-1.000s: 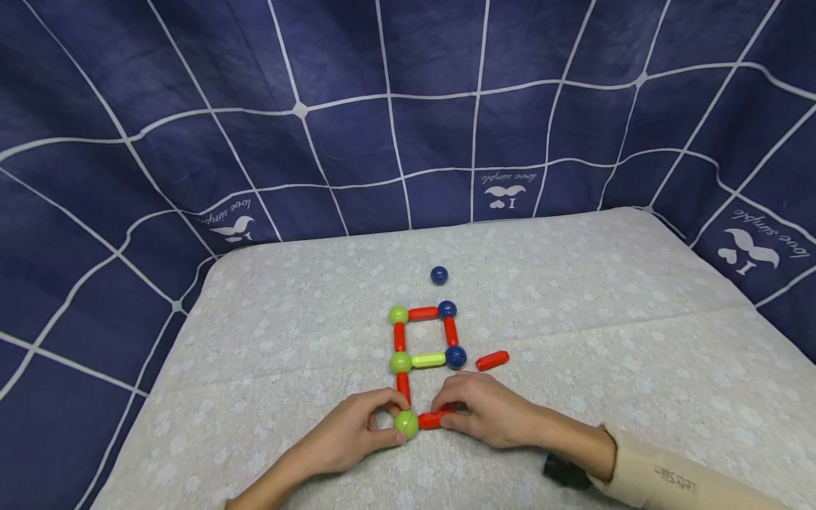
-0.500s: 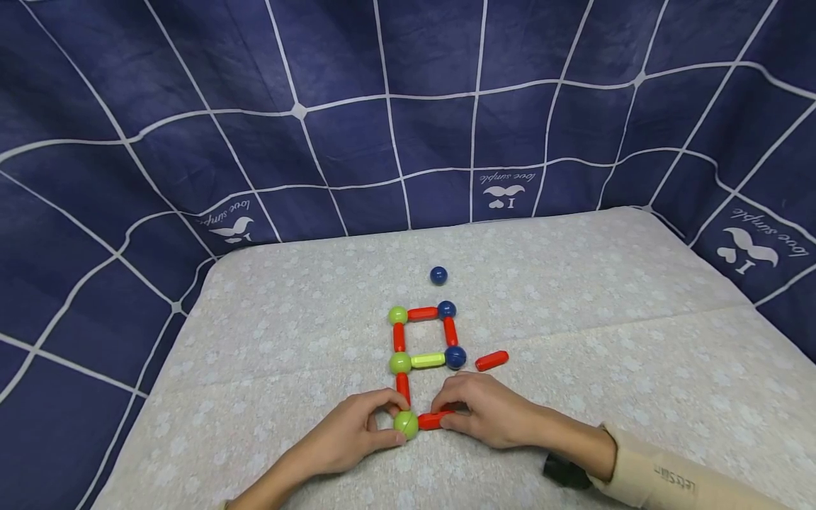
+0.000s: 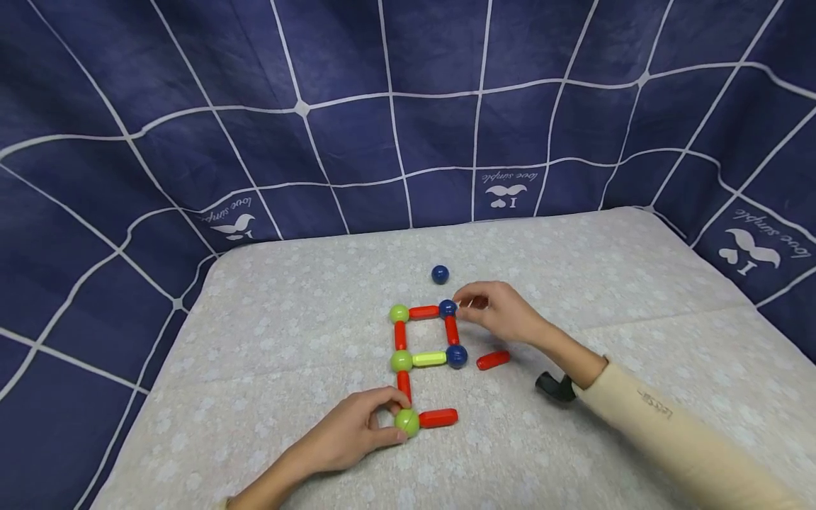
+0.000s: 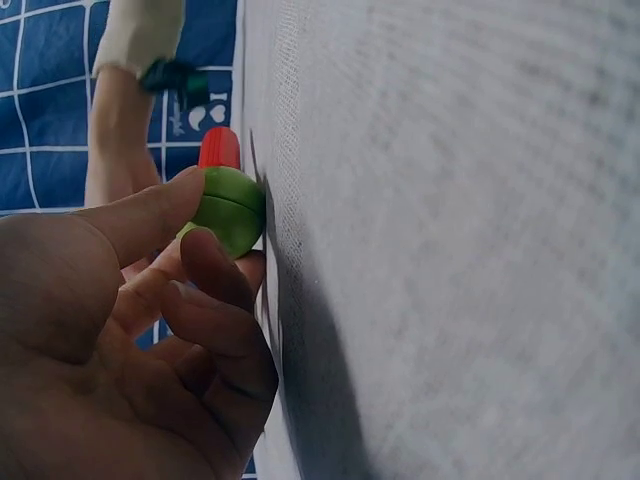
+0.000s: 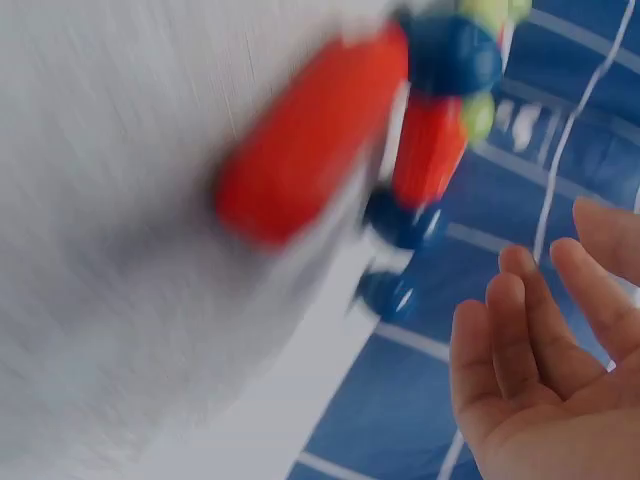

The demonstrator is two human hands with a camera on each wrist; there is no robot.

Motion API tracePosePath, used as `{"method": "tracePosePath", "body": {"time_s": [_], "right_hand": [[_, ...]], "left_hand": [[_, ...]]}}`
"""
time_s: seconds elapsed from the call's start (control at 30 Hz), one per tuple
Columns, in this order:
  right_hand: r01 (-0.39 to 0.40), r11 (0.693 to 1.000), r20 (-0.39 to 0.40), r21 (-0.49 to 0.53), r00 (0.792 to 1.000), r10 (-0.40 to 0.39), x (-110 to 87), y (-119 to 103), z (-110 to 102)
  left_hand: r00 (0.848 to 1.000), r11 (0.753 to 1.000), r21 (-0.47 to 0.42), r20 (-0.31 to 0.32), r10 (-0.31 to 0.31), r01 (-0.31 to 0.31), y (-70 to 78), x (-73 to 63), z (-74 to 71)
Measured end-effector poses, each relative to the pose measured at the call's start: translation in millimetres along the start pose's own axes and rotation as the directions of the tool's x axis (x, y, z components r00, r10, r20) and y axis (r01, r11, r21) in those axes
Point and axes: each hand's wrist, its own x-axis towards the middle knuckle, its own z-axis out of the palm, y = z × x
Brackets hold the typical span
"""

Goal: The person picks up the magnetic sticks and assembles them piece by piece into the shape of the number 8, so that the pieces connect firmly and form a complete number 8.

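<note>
My left hand [image 3: 349, 433] pinches a green ball [image 3: 406, 422] at the near corner of a ball-and-rod figure; the left wrist view shows thumb and fingers around this ball [image 4: 228, 212]. From it a red rod [image 3: 438, 418] points right and another red rod [image 3: 404, 387] runs away to the middle green ball [image 3: 401, 361]. Further off, rods and balls form a square with a yellow-green rod [image 3: 430, 358] along its near side. My right hand [image 3: 500, 310], holding nothing, has its fingertips by the square's far blue ball [image 3: 448, 309]. In the right wrist view its fingers are loosely bent.
A loose red rod [image 3: 493, 360] lies right of the square, under the right forearm's left side. Beyond the square sits a single blue ball [image 3: 440, 275]. A blue checked curtain [image 3: 344, 127] hangs behind the pale flowered tablecloth [image 3: 306, 297].
My right hand has let go of the near red rod and moved away from me, up to the square's far right corner. The left hand stays on the green ball.
</note>
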Motion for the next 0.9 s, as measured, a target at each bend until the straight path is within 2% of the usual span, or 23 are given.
{"method": "tracePosePath", "body": {"time_s": [0.2,0.4,0.6,0.9], "right_hand": [[-0.086,0.996,0.012,-0.024,0.996,0.086,45.0,22,-10],[-0.198,0.977,0.056,-0.08,0.978,0.203,73.5,39,-6],[-0.244,0.964,0.077,-0.101,0.965,0.252,89.4,47,1],[-0.279,0.948,0.059,-0.156,0.955,0.291,99.0,49,12]], "left_hand": [[1.0,1.0,0.005,0.0,-0.011,0.011,-1.8,-0.2,0.2],[1.0,1.0,0.008,0.006,-0.019,0.019,-1.7,0.5,0.9],[1.0,1.0,0.007,0.004,-0.005,0.005,-1.6,1.1,0.6],[1.0,1.0,-0.004,0.007,-0.016,0.016,-2.0,0.7,1.2]]}}
